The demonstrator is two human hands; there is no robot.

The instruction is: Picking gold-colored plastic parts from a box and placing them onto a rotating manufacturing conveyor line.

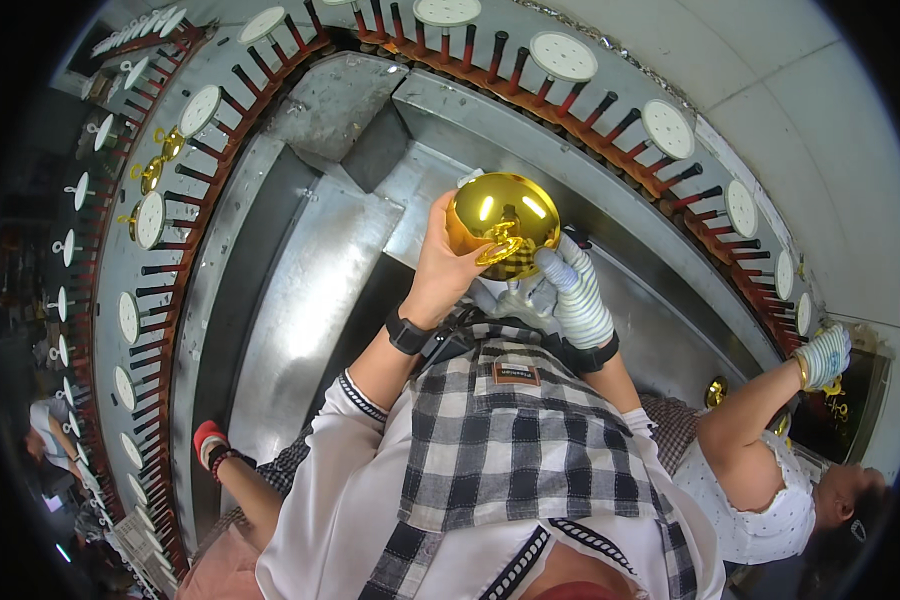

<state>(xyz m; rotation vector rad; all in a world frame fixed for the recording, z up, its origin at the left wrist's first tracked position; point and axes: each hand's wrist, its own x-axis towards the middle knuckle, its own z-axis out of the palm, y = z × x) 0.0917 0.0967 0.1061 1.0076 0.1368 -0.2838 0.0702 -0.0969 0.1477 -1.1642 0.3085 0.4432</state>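
Gold-coloured, mirror-bright dome sits raised between both hands above the steel conveyor. Bare left hand cups its left side in a closed grip; the gloved right hand pinches its lower right edge.

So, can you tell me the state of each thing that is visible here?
gold dome: held up, gripped by both hands
left hand: bare, closed on the dome's side
right hand: gloved, fingers on the dome's underside
white discs: sitting on the conveyor ring
co-worker's gloved hand: at the ring's edge
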